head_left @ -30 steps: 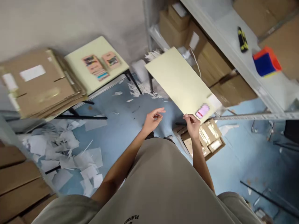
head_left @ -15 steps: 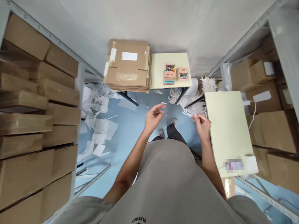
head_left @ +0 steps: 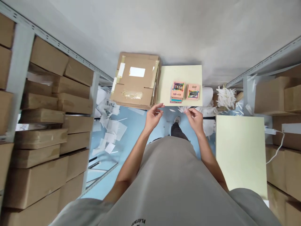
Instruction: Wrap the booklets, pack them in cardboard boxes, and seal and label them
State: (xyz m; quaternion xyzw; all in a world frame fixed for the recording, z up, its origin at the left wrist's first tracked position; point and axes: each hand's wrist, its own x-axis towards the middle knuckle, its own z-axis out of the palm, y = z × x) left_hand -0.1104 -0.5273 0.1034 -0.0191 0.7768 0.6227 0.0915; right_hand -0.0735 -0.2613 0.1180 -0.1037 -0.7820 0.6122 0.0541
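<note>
My left hand (head_left: pixel 152 118) hangs over the floor near the front edge of the pale yellow table (head_left: pixel 181 71). Its fingers are slightly curled and apart, with nothing seen between them. To the right, my right hand (head_left: pixel 194 118) has thumb and fingertips pressed together; whatever lies in the pinch, if anything, is too small to make out. Beyond it on the table are a stack of pink printed packs (head_left: pixel 177 91) and a second pink stack (head_left: pixel 193 91). A pile of flattened cardboard boxes (head_left: pixel 138 83) covers the table's left side, just past my left hand.
Shelves of cardboard boxes (head_left: pixel 44 169) line the left side, and more boxes (head_left: pixel 275 97) stand on the right. A second pale table (head_left: pixel 241 153) is by my right arm. Paper scraps (head_left: pixel 110 135) litter the blue floor. Shredded paper (head_left: pixel 225 96) is heaped by the wall.
My view has shifted, and the far table now appears closer. My right hand has come nearer to my left. The second table now sits lower and farther right in view.
</note>
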